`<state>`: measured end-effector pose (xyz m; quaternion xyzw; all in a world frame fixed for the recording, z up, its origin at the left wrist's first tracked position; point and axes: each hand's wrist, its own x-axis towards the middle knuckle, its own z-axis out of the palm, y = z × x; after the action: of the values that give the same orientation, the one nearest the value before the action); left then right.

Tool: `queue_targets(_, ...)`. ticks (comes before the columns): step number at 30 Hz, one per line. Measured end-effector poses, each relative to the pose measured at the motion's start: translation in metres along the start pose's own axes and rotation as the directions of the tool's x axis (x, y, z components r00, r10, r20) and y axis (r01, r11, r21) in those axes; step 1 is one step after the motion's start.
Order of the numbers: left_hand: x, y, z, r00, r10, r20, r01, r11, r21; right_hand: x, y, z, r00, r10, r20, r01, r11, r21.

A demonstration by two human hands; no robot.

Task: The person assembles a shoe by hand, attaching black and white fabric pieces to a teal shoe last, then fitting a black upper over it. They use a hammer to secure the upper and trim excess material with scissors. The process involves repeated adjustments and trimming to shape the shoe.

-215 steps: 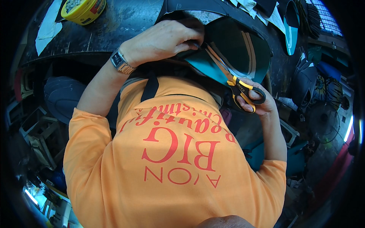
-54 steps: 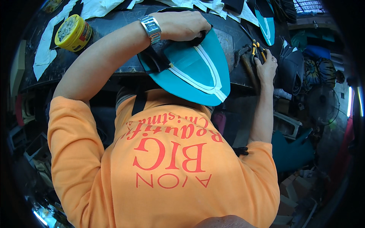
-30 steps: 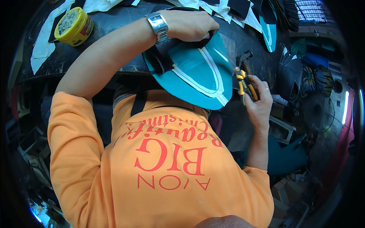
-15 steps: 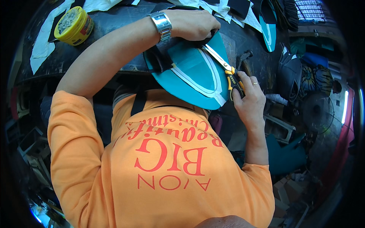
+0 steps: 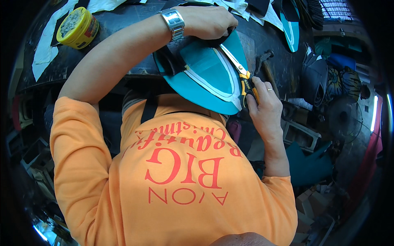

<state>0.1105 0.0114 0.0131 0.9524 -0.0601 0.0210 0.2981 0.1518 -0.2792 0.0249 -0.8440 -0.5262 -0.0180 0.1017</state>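
A teal panel (image 5: 203, 67) with a curved white band (image 5: 237, 80) and black fabric (image 5: 168, 61) along its side rests partly on the dark table, overhanging the near edge. My left hand (image 5: 208, 22), with a metal watch on its wrist, reaches over the panel's far end. Its curled fingers grip black material there. My right hand (image 5: 266, 98) holds yellow-and-black-handled scissors (image 5: 243, 73) at the panel's right side. Their blades point up and left along the white band towards my left hand. The tips lie close to the black material, and I cannot tell whether they touch it.
A yellow tub (image 5: 78, 28) stands on the dark table (image 5: 119, 35) at the far left, near white scraps (image 5: 44, 57). A hammer (image 5: 266, 65) lies right of the panel. Another teal piece (image 5: 290, 33) is at the far right. A fan (image 5: 344, 119) stands beyond the table.
The scissors and my right hand have shifted slightly up and left. The teal panel has tilted a little, while my left hand keeps its grip at the far end.
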Motion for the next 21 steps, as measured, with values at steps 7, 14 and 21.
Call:
queue_targets(7,-0.001,0.003,0.002,0.998,-0.049,-0.024,0.050,0.998,0.041,0.005,0.007,-0.011,0.999,0.039,-0.021,-0.036,0.991,0.130)
queue_targets(14,-0.021,0.016,-0.033,0.996,0.090,-0.026,-0.094,0.971,-0.220,0.006,0.089,-0.015,0.901,0.419,-0.114,-0.298,0.787,0.539)
queue_targets(21,-0.080,0.084,-0.015,0.850,0.519,0.091,-0.352,0.689,-0.634,0.014,0.167,0.043,0.798,0.557,-0.230,-0.493,0.823,0.280)
